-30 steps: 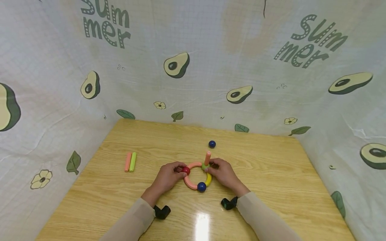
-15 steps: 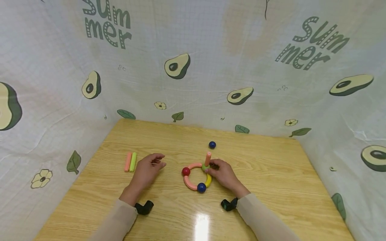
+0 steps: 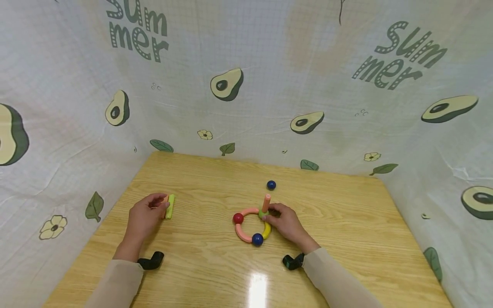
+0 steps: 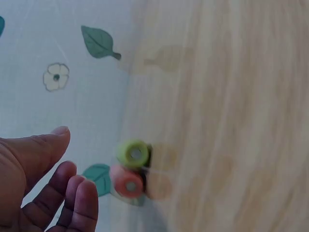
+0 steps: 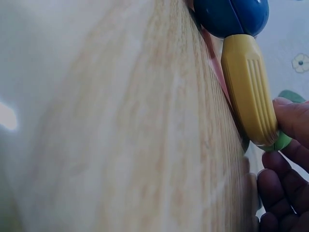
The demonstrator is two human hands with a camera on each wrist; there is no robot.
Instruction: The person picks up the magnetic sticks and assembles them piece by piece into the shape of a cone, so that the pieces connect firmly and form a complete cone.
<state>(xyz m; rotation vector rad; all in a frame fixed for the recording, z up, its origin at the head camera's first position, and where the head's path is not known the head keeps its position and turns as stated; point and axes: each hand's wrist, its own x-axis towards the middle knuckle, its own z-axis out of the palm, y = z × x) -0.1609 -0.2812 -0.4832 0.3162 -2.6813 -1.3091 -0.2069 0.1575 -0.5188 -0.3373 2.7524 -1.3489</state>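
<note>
Left fingers [image 4: 86, 200]: loosely parted, empty, near salmon plastic straight rod [image 4: 128, 184], left of multicolour plastic ring [image 3: 242, 234]
Right fingers [image 5: 272, 188]: pinch green plastic ball [image 3: 262, 213], ring's far right
Upright salmon plastic rod [image 3: 266, 202]: might topple if pinch slips

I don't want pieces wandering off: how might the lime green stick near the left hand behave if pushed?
The lime green stick would probably roll sideways, given its round end in the left wrist view, though the coral stick beside it might block one side. Its straight outline suggests stiffness.
</note>
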